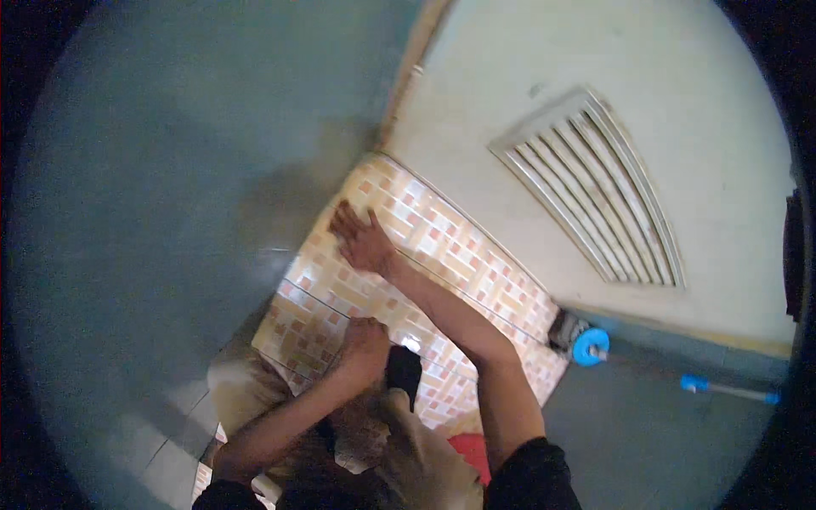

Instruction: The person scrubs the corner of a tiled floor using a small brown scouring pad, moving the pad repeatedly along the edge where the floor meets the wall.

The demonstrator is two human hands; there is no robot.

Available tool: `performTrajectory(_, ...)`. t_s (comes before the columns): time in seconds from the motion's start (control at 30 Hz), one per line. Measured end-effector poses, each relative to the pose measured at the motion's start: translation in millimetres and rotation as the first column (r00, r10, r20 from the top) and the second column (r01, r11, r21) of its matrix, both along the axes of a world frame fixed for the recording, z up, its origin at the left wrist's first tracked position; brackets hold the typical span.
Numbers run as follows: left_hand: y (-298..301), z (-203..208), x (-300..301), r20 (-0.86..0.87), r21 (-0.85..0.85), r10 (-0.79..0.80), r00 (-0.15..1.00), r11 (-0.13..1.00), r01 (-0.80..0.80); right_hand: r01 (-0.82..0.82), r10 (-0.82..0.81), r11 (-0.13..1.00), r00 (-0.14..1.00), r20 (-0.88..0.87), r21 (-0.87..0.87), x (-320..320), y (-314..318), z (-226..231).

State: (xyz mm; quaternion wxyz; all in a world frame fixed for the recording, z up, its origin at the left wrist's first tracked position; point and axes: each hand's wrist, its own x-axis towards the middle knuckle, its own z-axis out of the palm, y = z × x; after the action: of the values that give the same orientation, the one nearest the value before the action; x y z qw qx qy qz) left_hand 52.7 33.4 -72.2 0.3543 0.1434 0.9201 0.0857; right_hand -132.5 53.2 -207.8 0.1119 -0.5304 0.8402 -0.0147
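Patterned tiles in cream, orange and white spread out beneath my hands, with a wet-looking shine in places. My right hand reaches far across them, fingers spread, palm toward the surface; whether it presses on the tiles I cannot tell. Closer to my body, my left hand is closed with its fingers curled, low over the tiles. Anything inside that fist is hidden. Just right of it is a black object whose kind is unclear, beside my beige trousers.
A pale panel with a slatted vent rises at the right. A blue round object stands by the tiles' right corner, near a blue-and-white stick-like tool. Something red shows beside my right arm. A grey-green wall borders the left.
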Motion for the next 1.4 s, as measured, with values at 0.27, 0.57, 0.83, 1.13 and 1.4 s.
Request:
performTrajectory(0.27, -0.3, -7.6, 23.1, -0.26, 0.056, 0.027, 0.965, 0.998, -0.013, 0.446, -0.441, 0.884, 0.895, 0.062, -0.143, -55.0, -19.8, -28.0)
performTrajectory(0.57, -1.5, 12.8, 1.9, 0.008, 0.074, 0.138, 0.99, 0.988, -0.139, 0.177, -0.129, 0.941, 0.975, 0.181, -0.287, 62.9, -8.3, -41.3)
performTrajectory(0.83, -2.6, 4.6, 10.2, -0.133, 0.071, 0.061, 0.989, 0.996, -0.052, -0.103, 0.217, 0.904, 0.946, 0.239, -0.415, 59.2, 12.6, -69.5)
performTrajectory(1.13, 3.0, -7.2, 19.6, -0.255, 0.044, 0.192, 0.948, 0.981, -0.187, 0.193, -0.201, 0.979, 0.973, -0.116, -0.072, -76.2, 5.9, -35.3)
performTrajectory(1.4, -1.0, 0.6, 14.1, -0.176, 0.09, 0.189, 0.966, 0.98, -0.175, 0.191, -0.202, 0.969, 0.978, -0.057, -0.157, -18.5, -13.1, -34.7)
